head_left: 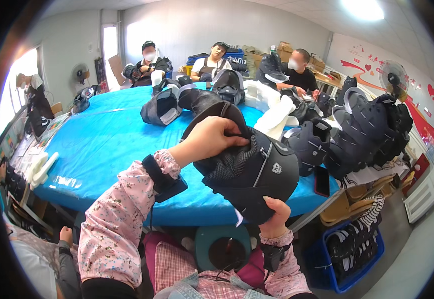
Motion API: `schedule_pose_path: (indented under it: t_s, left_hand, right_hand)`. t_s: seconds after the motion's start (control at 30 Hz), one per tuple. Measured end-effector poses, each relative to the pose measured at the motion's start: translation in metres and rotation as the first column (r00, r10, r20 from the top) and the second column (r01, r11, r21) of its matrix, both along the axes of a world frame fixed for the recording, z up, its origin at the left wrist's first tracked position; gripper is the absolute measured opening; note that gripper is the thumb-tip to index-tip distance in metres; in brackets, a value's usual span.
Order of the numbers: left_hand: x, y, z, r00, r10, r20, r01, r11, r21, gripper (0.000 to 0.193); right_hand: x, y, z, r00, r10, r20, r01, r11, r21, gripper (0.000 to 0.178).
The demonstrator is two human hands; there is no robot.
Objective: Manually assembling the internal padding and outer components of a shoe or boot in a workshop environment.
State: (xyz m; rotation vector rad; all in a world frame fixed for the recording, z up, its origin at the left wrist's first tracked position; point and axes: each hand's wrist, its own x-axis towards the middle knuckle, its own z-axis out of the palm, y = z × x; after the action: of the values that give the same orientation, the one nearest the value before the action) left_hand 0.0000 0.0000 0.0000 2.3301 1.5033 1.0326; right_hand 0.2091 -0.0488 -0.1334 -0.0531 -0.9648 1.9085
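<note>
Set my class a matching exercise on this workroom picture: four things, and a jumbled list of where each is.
1. Left hand
2. Right hand
3. Dark phone
4. Blue crate

A. Low at the right, holding black-and-white pieces
B. Thumb against the black padded piece's lower part
C. On the blue table cover
D. Fingers curled at that piece's opening

Pairs: 1-D, 2-B, 3-C, 4-A
</note>
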Motion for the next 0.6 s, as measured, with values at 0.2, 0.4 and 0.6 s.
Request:
schedule_pose_path:
  t_s: [0.2,0.4,0.6]
  left_hand:
    - [0.004,-0.001,-0.026,0.983,0.087,-0.163,-0.067,0.990,0.125,0.041]
    - [0.016,-0.061,0.017,0.976,0.108,0.190,-0.218,0.511,0.832,0.017]
    - [0.042,-0.099,-0.017,0.993,0.116,0.035,-0.114,0.801,0.588,0.045]
  right_hand:
    - [-0.006,-0.008,0.008,0.981,0.048,-0.187,-0.068,0.992,-0.102,0.035]
    - [-0.011,-0.003,0.011,0.956,0.018,-0.293,-0.061,0.989,-0.137,0.043]
    - [-0.023,-0.009,0.007,0.943,0.023,-0.333,-0.080,0.984,-0.157,0.043]
